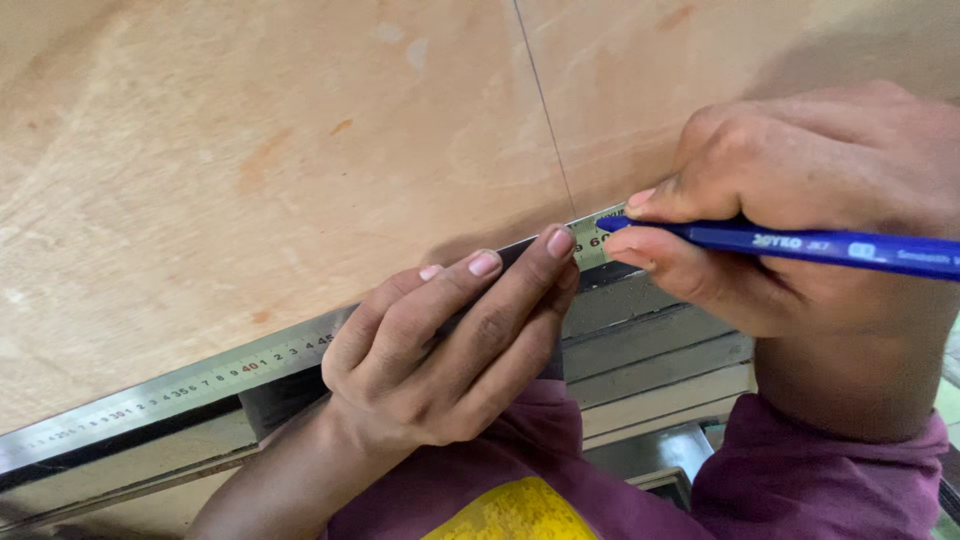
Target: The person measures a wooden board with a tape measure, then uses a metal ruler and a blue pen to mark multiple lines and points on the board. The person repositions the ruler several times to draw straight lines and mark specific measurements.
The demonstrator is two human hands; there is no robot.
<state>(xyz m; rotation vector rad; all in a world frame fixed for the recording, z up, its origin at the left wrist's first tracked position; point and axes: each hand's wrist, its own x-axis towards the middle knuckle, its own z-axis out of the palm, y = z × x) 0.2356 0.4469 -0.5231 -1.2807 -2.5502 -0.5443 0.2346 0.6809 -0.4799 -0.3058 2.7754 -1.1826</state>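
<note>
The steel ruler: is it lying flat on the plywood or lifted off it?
Flat. The ruler lies along the plywood edge, the left hand on top of it; the right hand holds a blue pen at its end.

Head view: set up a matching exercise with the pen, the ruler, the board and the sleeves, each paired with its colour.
Things:
1. pen
2. ruler
3. board
4. sleeves

Colours:
A. pale brown wood
B. dark purple
C. blue
D. silver metal

Pairs: 1-C, 2-D, 3-A, 4-B.

The right hand holds the pen; the left hand presses on the ruler.
</note>
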